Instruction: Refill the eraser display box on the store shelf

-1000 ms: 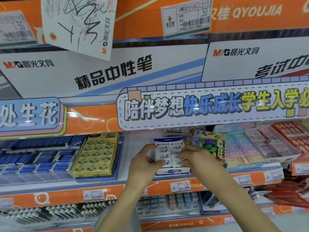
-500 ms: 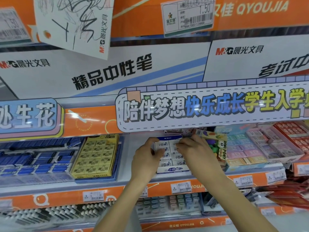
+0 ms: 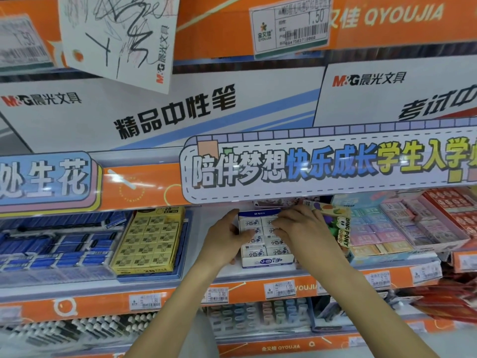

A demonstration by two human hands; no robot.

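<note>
Both hands reached onto the orange-edged shelf (image 3: 180, 295) in the head view. Left hand (image 3: 224, 240) pressed against the left side of the white eraser display box (image 3: 267, 260), fingers curled around its wall. Right hand (image 3: 303, 228) lay flat over the upper rows of white erasers (image 3: 254, 248), fingers spread and grasping nothing clearly. That box sat between a yellow 2B eraser box (image 3: 148, 240) and a pastel eraser tray (image 3: 374, 233), beneath a hanging banner (image 3: 322, 166).
</note>
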